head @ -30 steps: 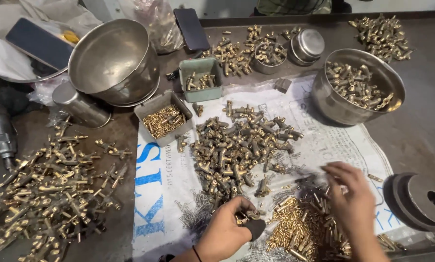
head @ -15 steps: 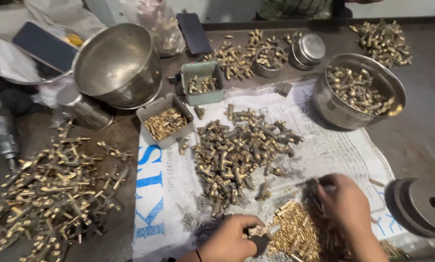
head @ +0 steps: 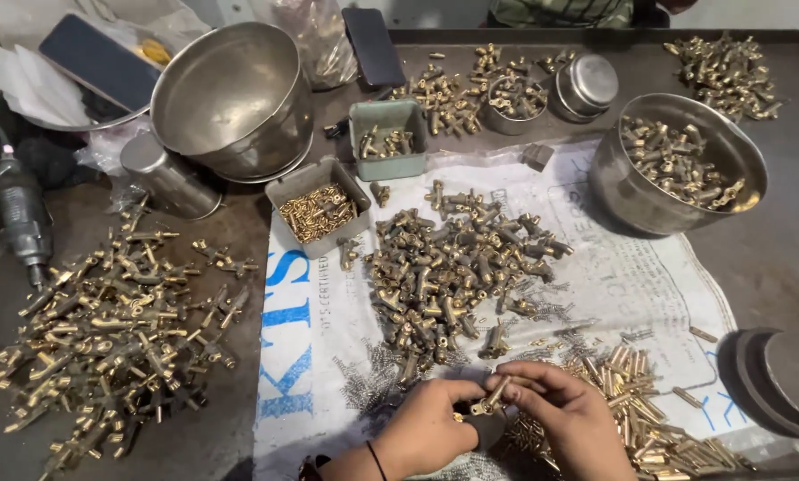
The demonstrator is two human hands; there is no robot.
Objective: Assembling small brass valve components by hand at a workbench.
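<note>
Now small brass fitting (head: 491,396), shiny, pinched between both hands.

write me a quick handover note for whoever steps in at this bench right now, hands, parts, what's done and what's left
Left hand and right hand are together at the near edge, both pinching one small brass fitting.
Brass pins lie by the right hand, small springs by the left, on the printed sheet.
Done: the pile of long-stemmed brass pieces on the left looks finished, though I cannot be sure.
Left: the big heap of fittings mid-sheet and those in the steel bowl.
</note>
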